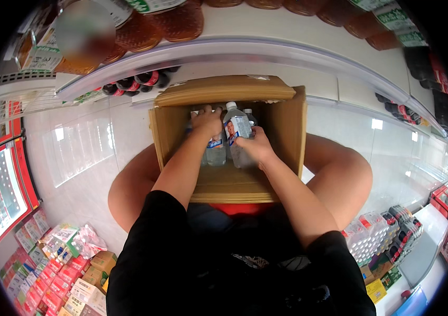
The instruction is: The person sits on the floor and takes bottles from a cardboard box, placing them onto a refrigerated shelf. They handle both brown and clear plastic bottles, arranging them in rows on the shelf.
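An open cardboard box (231,185) stands between my bent knees, with several clear plastic bottles inside. My right hand (256,145) is wrapped around one labelled clear plastic bottle (235,125), which has a white cap and leans slightly to the left. Over the tops of the bottles at the box's left side lies my left hand (208,121), fingers bent. Just below it shows another clear bottle (216,153); whether the fingers grip its neck is hidden. Behind the right-hand bottle, a further white-capped bottle (250,115) is partly covered.
A white shelf (271,51) carrying bottles of brown drink (180,23) runs close beyond the box. Dark soda bottles (137,83) lie underneath. Stacked cartons (58,284) are at lower left, shrink-wrapped bottle packs (370,233) at lower right, and a red-framed drinks cooler (7,189) stands left.
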Motion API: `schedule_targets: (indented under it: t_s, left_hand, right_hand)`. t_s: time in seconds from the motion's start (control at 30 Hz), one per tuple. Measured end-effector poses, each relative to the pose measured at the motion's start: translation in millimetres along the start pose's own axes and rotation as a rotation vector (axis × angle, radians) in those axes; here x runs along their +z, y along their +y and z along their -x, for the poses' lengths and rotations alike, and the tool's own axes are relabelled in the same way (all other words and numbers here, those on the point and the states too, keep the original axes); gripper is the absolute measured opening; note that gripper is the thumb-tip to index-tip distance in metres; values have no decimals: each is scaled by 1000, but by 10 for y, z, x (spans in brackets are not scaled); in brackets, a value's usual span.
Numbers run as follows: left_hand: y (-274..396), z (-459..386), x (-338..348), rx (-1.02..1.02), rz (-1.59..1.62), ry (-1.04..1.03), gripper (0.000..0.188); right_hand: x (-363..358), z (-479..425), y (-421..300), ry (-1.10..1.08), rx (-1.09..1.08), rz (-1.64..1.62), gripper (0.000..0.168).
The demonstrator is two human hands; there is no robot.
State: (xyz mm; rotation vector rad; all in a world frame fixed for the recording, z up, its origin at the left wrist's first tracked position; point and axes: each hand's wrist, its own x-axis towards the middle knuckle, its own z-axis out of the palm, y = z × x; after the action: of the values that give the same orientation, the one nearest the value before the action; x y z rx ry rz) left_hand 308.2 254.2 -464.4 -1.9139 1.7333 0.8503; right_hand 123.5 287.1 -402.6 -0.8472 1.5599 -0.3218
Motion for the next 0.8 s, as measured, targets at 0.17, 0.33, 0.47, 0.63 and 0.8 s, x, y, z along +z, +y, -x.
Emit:
schedule_targets:
  t_s: [0.17,0.33,0.47,0.63,0.8]
  left_hand:
    - [-26,64,-58,-103,269,-29,62]
    - [-8,231,-148,-65,169,5,52]
    - [-11,324,-203,-7,100,68,48]
    - [-94,740,-516,138,96,23,44]
    - [-255,1490,-994,338,96,200,46]
  right_hand:
    - [170,-419,313,-153,94,-128,86]
    - [324,-678,782,-36,-221,624,76]
    - [359,-839,946,21,-206,840,65]
    - [468,-677,891,-37,-104,804,60]
    - [473,-735,1097,-359,-205,786,87]
